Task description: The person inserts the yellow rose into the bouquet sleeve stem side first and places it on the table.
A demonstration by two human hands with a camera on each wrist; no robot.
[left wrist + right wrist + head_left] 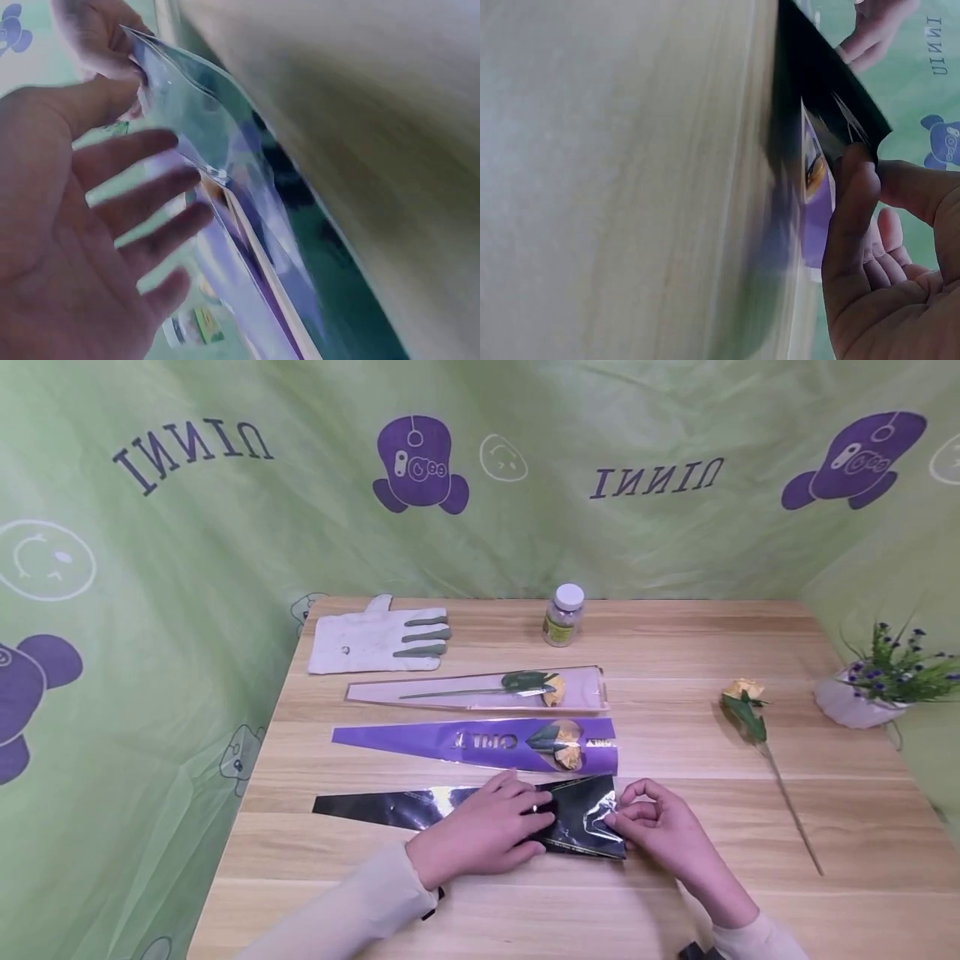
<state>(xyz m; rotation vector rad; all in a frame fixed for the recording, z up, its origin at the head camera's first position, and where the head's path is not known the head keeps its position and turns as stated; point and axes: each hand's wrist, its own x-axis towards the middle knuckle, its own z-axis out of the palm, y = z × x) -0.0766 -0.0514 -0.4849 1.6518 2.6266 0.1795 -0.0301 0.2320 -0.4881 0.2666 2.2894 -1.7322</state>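
A shiny black flower sleeve (581,814) lies along the near part of the table, narrow tip to the left and wide mouth to the right. My right hand (667,831) pinches the edge of that mouth between thumb and forefinger. In the right wrist view, the pinched edge stands raised off the wood. Over the middle of the sleeve is my left hand (487,827), its fingers spread and fairly straight. Just beyond lies a purple sleeve (420,743) with a yellow rose (567,752) inside.
Farther back, a clear pale sleeve (465,693) holds another yellow rose. A loose yellow rose (753,706) lies on the right, near a potted plant (858,697). A white glove (360,639) and a white-capped jar (562,618) are at the back.
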